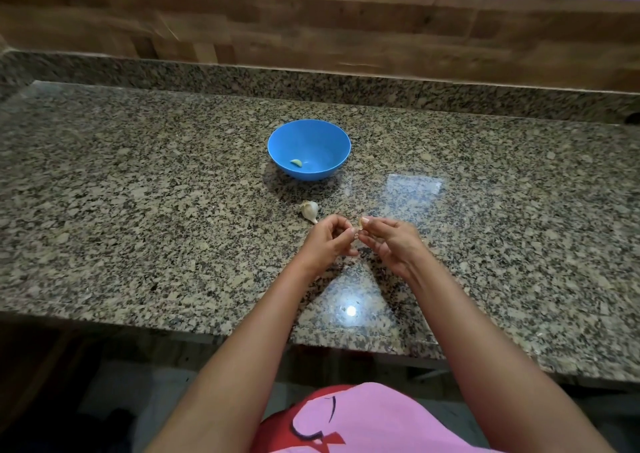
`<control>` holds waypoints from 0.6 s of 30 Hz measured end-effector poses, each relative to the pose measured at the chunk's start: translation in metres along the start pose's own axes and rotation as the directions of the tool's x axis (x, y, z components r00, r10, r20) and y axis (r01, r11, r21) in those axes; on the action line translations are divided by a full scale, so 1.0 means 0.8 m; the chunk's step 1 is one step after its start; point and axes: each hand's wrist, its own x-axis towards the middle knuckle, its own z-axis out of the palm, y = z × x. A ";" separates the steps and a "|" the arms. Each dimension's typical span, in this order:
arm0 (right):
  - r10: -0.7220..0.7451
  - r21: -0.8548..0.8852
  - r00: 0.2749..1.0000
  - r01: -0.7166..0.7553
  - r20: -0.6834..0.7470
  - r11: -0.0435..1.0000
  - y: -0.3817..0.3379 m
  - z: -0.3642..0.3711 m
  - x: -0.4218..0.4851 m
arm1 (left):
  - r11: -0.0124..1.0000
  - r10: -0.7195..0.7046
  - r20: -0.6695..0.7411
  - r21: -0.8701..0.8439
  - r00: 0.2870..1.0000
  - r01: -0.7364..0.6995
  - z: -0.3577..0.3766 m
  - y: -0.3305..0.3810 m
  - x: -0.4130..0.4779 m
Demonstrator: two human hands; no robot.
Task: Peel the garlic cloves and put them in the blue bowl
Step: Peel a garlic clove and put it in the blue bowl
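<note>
A blue bowl (309,141) stands in the middle of the granite counter with one peeled clove (296,163) inside it. In front of the bowl lies the rest of a garlic bulb (309,210) in its papery skin. Just below the bulb, my left hand (329,238) and my right hand (389,241) meet above the counter. Between their fingertips they pinch a small garlic clove (360,225), most of it hidden by my fingers.
The speckled granite counter (138,193) runs wide to both sides, its front edge just below my forearms. A granite upstand and a wooden wall (311,30) close off the back. A pink garment (363,421) shows at the bottom.
</note>
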 end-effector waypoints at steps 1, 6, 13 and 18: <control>0.004 -0.004 1.000 -0.004 0.008 1.000 0.000 -0.001 0.000 | 1.000 -0.007 -0.013 -0.011 1.000 0.007 0.000 0.000 -0.001; 0.004 -0.017 0.999 -0.003 0.039 1.000 0.001 -0.006 -0.003 | 1.000 -0.020 -0.085 0.016 0.996 0.022 0.002 0.002 0.000; 0.005 -0.005 1.000 -0.005 0.017 1.000 -0.001 -0.009 -0.001 | 0.986 0.053 -0.124 0.163 0.991 -0.032 0.007 -0.003 0.005; -0.027 -0.045 1.000 0.027 0.001 0.999 0.003 -0.014 0.001 | 0.994 -0.003 -0.180 0.108 0.984 0.023 0.008 -0.008 0.007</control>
